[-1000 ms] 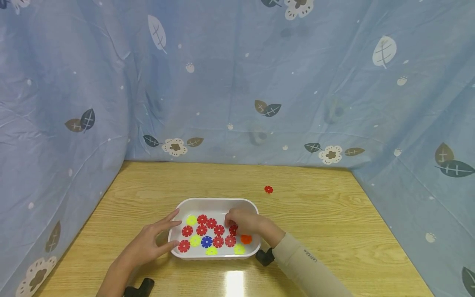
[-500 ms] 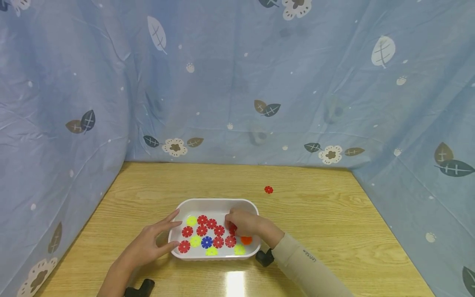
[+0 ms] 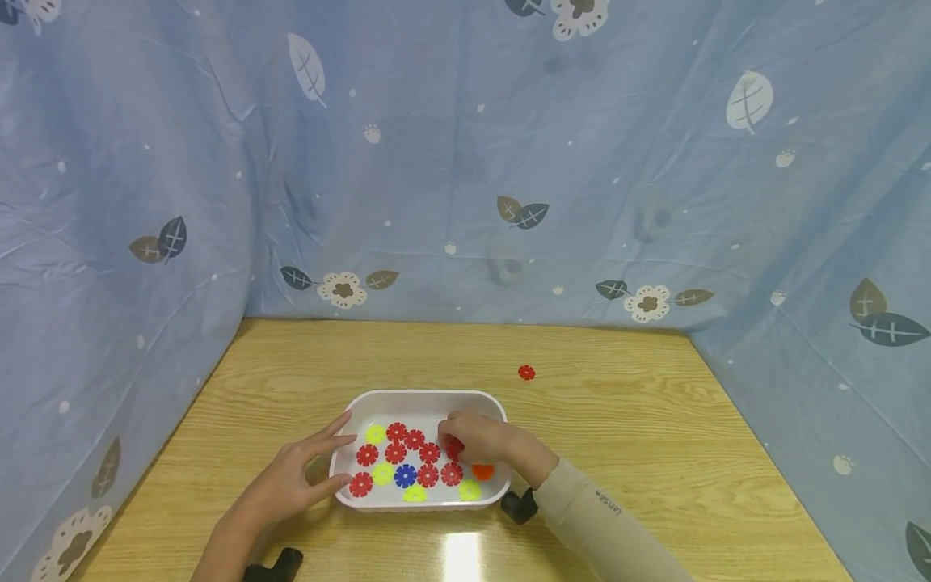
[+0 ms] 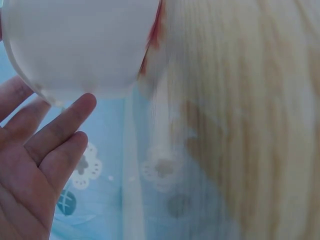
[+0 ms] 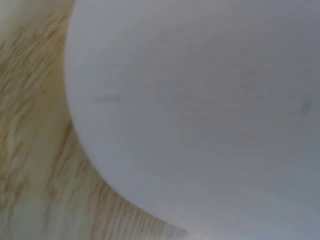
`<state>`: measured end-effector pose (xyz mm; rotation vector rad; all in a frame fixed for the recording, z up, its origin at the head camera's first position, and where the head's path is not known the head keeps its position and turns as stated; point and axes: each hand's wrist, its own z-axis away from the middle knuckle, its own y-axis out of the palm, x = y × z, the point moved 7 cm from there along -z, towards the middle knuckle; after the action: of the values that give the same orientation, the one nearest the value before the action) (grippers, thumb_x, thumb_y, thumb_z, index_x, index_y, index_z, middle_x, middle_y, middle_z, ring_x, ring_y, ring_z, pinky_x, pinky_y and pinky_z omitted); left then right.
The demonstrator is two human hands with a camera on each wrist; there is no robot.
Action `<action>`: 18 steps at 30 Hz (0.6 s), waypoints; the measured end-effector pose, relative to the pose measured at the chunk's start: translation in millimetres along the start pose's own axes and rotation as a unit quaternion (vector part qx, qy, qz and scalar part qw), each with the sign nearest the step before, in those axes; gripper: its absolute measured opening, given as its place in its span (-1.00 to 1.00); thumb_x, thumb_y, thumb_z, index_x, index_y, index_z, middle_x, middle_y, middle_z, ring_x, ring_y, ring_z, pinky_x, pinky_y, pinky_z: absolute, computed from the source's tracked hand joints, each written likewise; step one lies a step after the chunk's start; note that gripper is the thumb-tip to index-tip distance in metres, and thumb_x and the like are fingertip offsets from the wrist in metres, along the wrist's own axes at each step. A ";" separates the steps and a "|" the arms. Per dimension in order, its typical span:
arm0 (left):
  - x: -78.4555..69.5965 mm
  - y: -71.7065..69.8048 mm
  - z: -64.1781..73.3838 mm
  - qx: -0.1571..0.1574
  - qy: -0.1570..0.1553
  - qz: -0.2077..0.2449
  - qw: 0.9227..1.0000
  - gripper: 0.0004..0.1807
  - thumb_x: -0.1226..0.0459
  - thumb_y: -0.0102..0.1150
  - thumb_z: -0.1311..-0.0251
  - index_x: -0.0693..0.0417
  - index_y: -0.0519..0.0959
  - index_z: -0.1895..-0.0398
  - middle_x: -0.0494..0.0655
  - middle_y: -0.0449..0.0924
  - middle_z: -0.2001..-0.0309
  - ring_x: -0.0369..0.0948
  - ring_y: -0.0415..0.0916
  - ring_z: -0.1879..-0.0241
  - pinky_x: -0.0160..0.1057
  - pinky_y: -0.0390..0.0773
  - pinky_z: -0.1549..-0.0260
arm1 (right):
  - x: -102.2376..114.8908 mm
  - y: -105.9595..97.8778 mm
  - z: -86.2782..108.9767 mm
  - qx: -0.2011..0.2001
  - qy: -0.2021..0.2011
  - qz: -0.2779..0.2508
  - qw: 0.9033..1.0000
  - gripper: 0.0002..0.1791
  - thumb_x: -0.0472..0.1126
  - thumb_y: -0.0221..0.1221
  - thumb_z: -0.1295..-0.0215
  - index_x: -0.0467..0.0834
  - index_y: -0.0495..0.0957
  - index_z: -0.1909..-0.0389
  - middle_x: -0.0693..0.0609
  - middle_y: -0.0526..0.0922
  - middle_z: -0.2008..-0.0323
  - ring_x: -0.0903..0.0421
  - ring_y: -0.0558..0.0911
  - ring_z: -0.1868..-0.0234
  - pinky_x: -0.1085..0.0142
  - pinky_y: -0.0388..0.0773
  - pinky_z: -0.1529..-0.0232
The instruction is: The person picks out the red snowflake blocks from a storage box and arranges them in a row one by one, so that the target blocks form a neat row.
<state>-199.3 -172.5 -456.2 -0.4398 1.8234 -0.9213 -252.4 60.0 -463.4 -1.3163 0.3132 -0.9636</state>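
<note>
A white tray (image 3: 422,394) stands on the table, with several notched plastic discs inside: red ones (image 3: 427,474), yellow ones (image 3: 382,473), a blue one (image 3: 405,475) and an orange one (image 3: 483,471). My left hand (image 3: 291,477) is spread at the tray's left end; in the left wrist view its fingertips (image 4: 86,104) touch the tray's outside. Inside the tray's right half, my right hand (image 3: 476,439) points down with bent fingers, a red disc (image 3: 454,449) between thumb and fingers and partly covered. The right wrist view shows only the tray's wall (image 5: 190,115).
A lone red disc (image 3: 527,372) lies on the wooden table (image 3: 618,420), behind and right of the tray. Black wrist devices (image 3: 520,506) sit under both wrists. A blue patterned curtain (image 3: 451,162) encloses the back and sides.
My right hand has shifted very slightly left inside the tray, and the red disc at its fingers has moved with it. The left hand stays put.
</note>
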 end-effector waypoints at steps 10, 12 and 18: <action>-0.8 -0.7 -0.9 0.000 0.003 -0.005 1.000 -0.46 0.03 0.31 -0.08 -0.05 0.54 -0.15 -0.10 0.24 -0.40 0.01 0.29 -0.31 0.17 0.41 -0.14 | 3.4 -10.0 4.2 -0.018 -0.027 -0.047 0.998 -0.73 -0.39 0.28 -0.08 -0.05 0.63 0.20 0.19 0.58 0.29 0.30 0.44 0.30 0.51 0.49 0.15; -0.9 -0.7 -0.9 0.001 0.003 -0.004 1.000 -0.46 0.03 0.31 -0.08 -0.05 0.54 -0.16 -0.09 0.24 -0.40 0.01 0.29 -0.31 0.17 0.40 -0.14 | 3.7 -13.1 5.7 -0.021 -0.031 -0.069 0.997 -0.74 -0.40 0.27 -0.10 -0.08 0.64 0.18 0.17 0.59 0.28 0.31 0.45 0.30 0.52 0.49 0.16; -0.5 -1.0 -0.8 0.001 0.005 -0.004 1.000 -0.46 0.04 0.31 -0.08 -0.04 0.54 -0.16 -0.09 0.24 -0.40 0.00 0.28 -0.31 0.16 0.40 -0.15 | 1.8 -25.6 11.8 -0.056 -0.054 -0.109 0.991 -0.71 -0.42 0.27 -0.10 -0.16 0.65 0.12 0.11 0.64 0.24 0.31 0.50 0.29 0.53 0.52 0.16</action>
<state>-199.9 -172.5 -455.0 -0.4422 1.8313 -0.9308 -253.8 68.0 -436.3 -1.5225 0.1437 -1.0656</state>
